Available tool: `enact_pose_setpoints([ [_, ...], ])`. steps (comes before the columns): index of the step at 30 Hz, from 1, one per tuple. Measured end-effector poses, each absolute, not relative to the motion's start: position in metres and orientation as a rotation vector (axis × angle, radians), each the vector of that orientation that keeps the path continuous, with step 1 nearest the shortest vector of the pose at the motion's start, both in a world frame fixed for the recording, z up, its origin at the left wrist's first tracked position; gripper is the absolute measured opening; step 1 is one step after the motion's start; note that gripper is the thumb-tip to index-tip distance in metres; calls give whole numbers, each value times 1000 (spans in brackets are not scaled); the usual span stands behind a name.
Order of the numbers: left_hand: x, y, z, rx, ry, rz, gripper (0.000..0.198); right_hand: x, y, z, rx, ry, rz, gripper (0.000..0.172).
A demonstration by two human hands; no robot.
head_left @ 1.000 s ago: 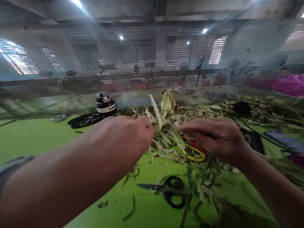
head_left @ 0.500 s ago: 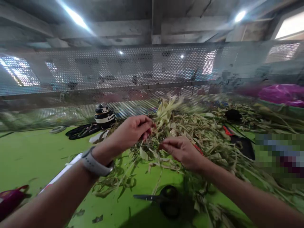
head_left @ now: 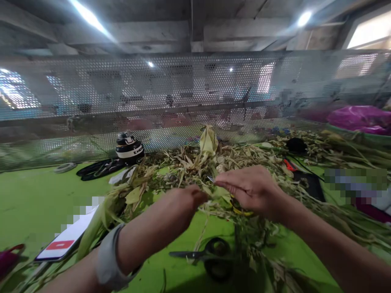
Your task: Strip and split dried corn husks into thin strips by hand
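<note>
My left hand (head_left: pixel 180 207), with a grey watch band (head_left: pixel 108 256) on the wrist, is closed at the middle; what its fingertips pinch is too small to name. Beside it on the right, my right hand (head_left: pixel 253 189) is closed, palm down, with a small metal blade tip (head_left: pixel 210 179) poking out past its fingertips. Yellow-rimmed handles (head_left: pixel 241 211) show just under this hand. Dry leaves and stems (head_left: pixel 189 162) lie behind and around both hands. Black scissors (head_left: pixel 214 254) rest on the green table in front of them.
A phone (head_left: pixel 65 240) and long green stalks (head_left: pixel 91 228) lie at the left. Behind them are a black-and-white round object (head_left: pixel 130 149) and a black cable coil (head_left: pixel 97 169). A black pouch (head_left: pixel 310 185) and a purple bag (head_left: pixel 360 119) are at the right. A perforated screen (head_left: pixel 183 97) stands behind.
My left hand has come down and nearer to me. My right hand has moved slightly right and turned palm down. Green stalks now lie beside the phone, over my left forearm's former place.
</note>
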State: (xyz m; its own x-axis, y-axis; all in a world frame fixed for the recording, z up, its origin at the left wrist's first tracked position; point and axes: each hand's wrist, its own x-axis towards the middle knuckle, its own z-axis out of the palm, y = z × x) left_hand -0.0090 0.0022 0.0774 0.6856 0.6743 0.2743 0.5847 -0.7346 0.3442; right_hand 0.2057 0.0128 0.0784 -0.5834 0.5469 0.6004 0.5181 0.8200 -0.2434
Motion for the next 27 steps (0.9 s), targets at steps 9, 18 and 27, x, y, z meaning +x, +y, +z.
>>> enact_pose_setpoints([
  [9, -7, 4, 78, 1751, 1028, 1183, 13, 190, 41, 48, -787, -1906, 1393, 24],
  [18, -5, 16, 60, 1043, 918, 1313, 18, 188, 32, 35, -794, -1997, 1742, 28],
  [27, -35, 44, 49, 870, 963, 1479, 12, 211, 56, 34, -1112, -2843, 606, 34],
])
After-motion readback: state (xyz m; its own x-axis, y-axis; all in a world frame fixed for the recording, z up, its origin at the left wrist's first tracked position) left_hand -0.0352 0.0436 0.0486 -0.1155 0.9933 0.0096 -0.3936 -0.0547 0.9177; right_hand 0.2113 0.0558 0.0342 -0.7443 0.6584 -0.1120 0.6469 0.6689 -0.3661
